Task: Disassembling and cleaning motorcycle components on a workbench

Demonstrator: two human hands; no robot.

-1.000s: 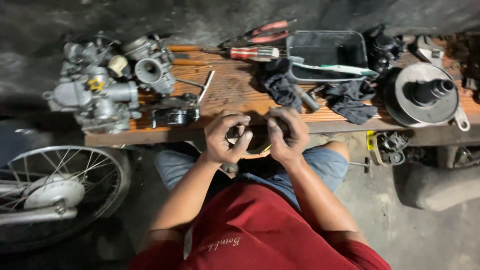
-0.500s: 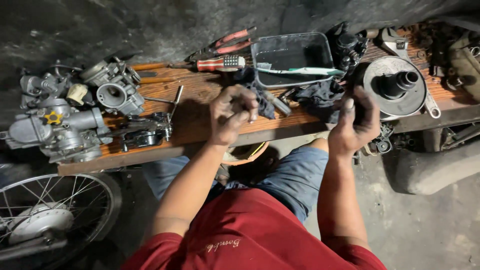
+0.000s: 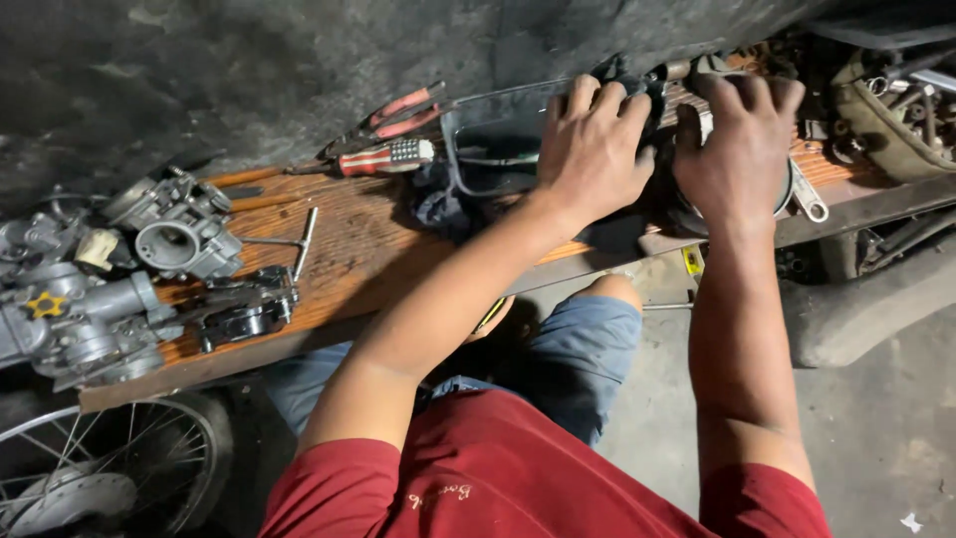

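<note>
Both hands are down flat at the far right of the wooden worktop (image 3: 339,249). The left hand (image 3: 595,149) has its fingers (image 3: 583,100) spread over a dark rag (image 3: 647,100), and the right hand (image 3: 742,139) is splayed open over the round metal part (image 3: 792,189), mostly hidden underneath. Neither is really gripping anything.

Carburetors (image 3: 119,289) sit at the frame's left on the plank (image 3: 368,249); a screwdriver (image 3: 383,157) and pliers (image 3: 393,110) lie upper centre, a tray (image 3: 488,149) right of them, a wheel (image 3: 100,468) lower left.
</note>
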